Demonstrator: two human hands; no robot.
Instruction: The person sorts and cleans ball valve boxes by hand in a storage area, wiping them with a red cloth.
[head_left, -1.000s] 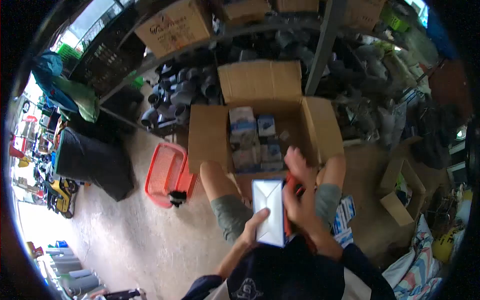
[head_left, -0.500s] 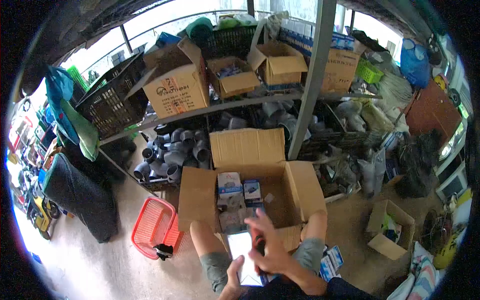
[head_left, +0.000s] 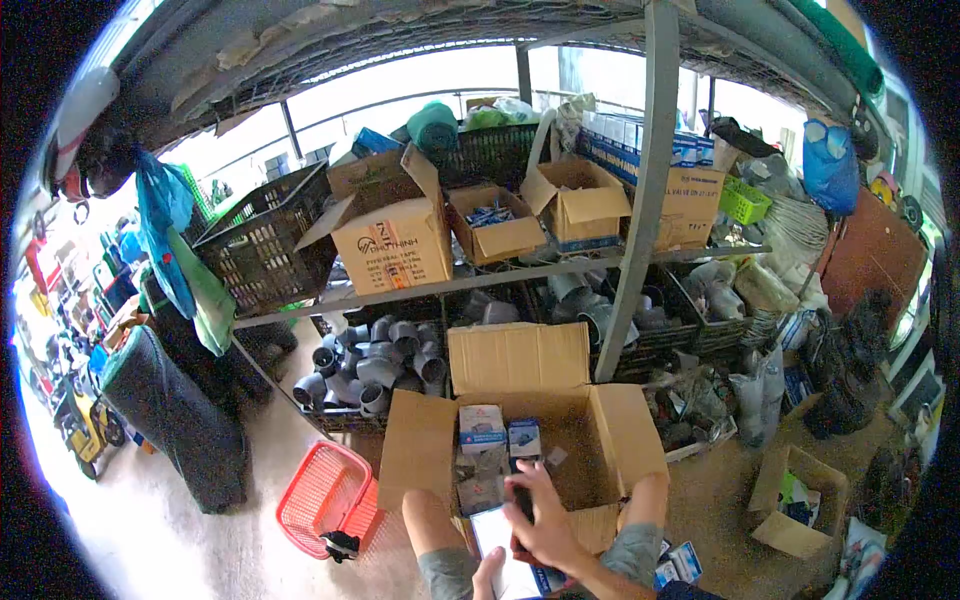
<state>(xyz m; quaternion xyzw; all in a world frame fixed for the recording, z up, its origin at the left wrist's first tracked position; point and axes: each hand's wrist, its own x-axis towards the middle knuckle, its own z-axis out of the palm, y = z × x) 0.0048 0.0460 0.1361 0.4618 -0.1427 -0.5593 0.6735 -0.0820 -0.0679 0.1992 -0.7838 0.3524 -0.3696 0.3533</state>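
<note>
My left hand [head_left: 487,576] grips the near left edge of a white-topped small box [head_left: 514,580] with blue on its side, low in the view. Over that box, my right hand [head_left: 550,532] is closed round a red-and-black hand tool [head_left: 522,503]; its working end is hidden. Just beyond both hands, between the person's knees, stands an opened cardboard box [head_left: 622,430] with its flaps folded out. Inside, on its left, sit a white-and-blue carton [head_left: 482,432], a blue-and-white carton [head_left: 523,438] and wrapped packets [head_left: 480,492].
A red plastic basket [head_left: 325,490] stands on the floor at left. Grey pipe fittings [head_left: 380,365] fill a crate under the metal shelf [head_left: 470,280]. Blue-and-white packs [head_left: 680,565] lie by the right knee, and another open carton [head_left: 800,500] is farther right.
The view has tilted up, so everything sits lower in it. My right hand still holds the tool over the small box, its fingers now covering more of the red part.
</note>
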